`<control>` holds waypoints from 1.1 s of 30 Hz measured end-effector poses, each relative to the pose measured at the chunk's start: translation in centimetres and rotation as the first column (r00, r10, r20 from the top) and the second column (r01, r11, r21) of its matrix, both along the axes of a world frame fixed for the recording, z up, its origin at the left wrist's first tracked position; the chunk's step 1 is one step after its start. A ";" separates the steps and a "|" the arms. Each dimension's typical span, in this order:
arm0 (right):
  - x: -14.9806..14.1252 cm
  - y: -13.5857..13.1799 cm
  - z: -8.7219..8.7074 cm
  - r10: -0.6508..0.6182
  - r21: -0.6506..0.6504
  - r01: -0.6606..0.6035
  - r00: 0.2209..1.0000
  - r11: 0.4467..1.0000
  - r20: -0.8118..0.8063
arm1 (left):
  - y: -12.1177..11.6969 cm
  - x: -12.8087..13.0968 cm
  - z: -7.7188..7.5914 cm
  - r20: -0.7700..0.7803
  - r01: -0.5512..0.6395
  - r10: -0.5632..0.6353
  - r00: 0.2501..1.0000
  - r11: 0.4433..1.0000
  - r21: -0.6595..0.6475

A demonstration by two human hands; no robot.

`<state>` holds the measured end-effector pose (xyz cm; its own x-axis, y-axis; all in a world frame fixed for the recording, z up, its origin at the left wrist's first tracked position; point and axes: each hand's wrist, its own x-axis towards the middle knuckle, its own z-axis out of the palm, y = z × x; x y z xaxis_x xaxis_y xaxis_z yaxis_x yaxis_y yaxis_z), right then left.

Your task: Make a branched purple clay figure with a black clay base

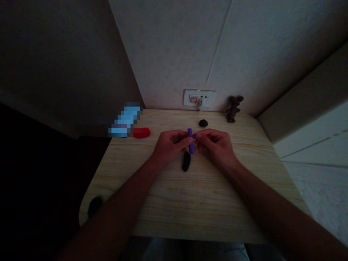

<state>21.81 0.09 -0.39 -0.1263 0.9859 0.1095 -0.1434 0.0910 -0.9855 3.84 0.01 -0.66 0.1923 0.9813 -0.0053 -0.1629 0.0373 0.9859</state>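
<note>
Between my two hands a short purple rod (191,145), which looks like modelling clay, stands nearly upright over the table. My left hand (171,145) is closed on it, with the thumb across its middle. At the rod's right side, the fingers of my right hand (216,143) are pinched together. What they hold is too small and dark to make out. Just below the rod's lower end lies an elongated black lump (186,161). A rounder black lump (203,123) sits behind my hands.
On the wooden table (190,206) are a red oval piece (145,132) and a blurred-out bright screen (126,121) at left. A brown figurine (232,109) stands back right. Near my left forearm is a dark round object (95,206). A wall socket (199,98) holds a plug.
</note>
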 end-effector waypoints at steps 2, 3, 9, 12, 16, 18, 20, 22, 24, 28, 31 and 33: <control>0.0 0.1 -0.1 -0.019 0.003 0.019 1.000 1.000 0.014 | -0.1 0.0 0.1 -0.007 -0.006 0.006 1.000 1.000 -0.005; 0.0 0.1 -0.2 -0.023 0.002 0.023 1.000 1.000 0.017 | -0.1 0.0 0.1 -0.015 -0.011 0.011 1.000 1.000 -0.006; 0.1 0.1 -0.5 -0.050 0.002 0.050 0.999 0.999 0.015 | -0.2 0.0 0.4 -0.023 -0.020 0.020 1.000 1.000 -0.018; 0.1 0.0 -0.7 -0.036 -0.011 0.036 0.999 0.999 0.013 | -0.2 0.0 0.4 -0.008 -0.023 0.023 1.000 1.000 -0.018; -0.2 -0.1 -0.7 0.008 -0.021 -0.008 1.000 1.000 -0.025 | 0.0 -0.1 0.1 0.006 -0.033 0.033 0.999 0.999 -0.015; -0.4 -0.1 -0.6 0.048 -0.049 -0.051 0.997 0.998 -0.055 | 0.0 -0.1 0.0 0.022 -0.034 0.034 0.999 0.999 -0.008; -0.6 -0.1 -0.6 0.060 -0.078 -0.067 0.994 0.995 -0.091 | 0.0 -0.1 -0.2 0.026 -0.025 0.025 0.999 1.000 -0.016; -0.6 -0.1 -0.7 0.070 -0.094 -0.077 0.994 0.993 -0.079 | 0.0 -0.1 -0.3 0.017 -0.004 0.004 1.000 1.000 -0.021; -0.5 -0.1 -0.8 0.050 -0.093 -0.055 0.997 0.994 -0.058 | 0.1 -0.1 -0.5 0.009 0.002 -0.002 1.000 1.000 -0.017; -0.4 0.1 -1.1 -0.019 -0.066 0.017 0.999 0.998 -0.034 | 0.2 -0.2 -0.8 -0.008 0.001 -0.001 1.000 1.000 0.000; -0.4 0.2 -1.1 -0.026 -0.061 0.024 0.999 0.998 -0.030 | 0.2 -0.2 -0.9 -0.020 0.012 -0.012 1.000 1.000 -0.001; -0.4 0.2 -1.1 -0.029 -0.058 0.027 0.999 0.998 -0.032 | 0.2 -0.1 -0.7 -0.011 0.005 -0.005 1.000 1.000 -0.004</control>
